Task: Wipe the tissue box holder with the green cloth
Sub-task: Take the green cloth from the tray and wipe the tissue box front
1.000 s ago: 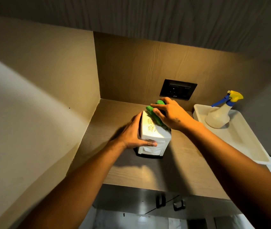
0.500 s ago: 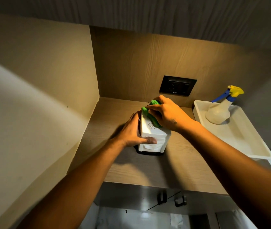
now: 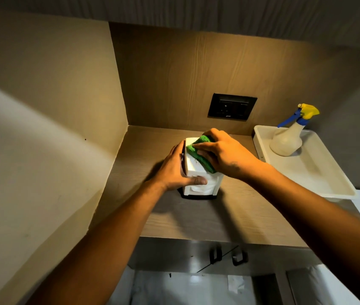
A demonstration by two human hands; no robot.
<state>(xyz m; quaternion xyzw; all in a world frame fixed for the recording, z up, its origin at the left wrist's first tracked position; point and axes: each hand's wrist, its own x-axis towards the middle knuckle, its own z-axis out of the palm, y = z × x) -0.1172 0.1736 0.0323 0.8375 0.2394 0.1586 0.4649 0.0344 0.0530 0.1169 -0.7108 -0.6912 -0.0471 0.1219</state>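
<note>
A white tissue box holder with a dark base stands upright on the wooden counter, a tissue showing at its front. My left hand grips its left side, thumb across the front face. My right hand presses a folded green cloth flat onto the holder's top. Most of the cloth is hidden under my fingers.
A white tray at the right holds a spray bottle with a blue and yellow trigger. A black wall socket sits on the back panel. A side wall closes the left. Cabinet handles show below the counter's front edge.
My right hand has slid the green cloth across the holder's top, from its far end nearer to me. The left hand keeps its grip on the holder.
</note>
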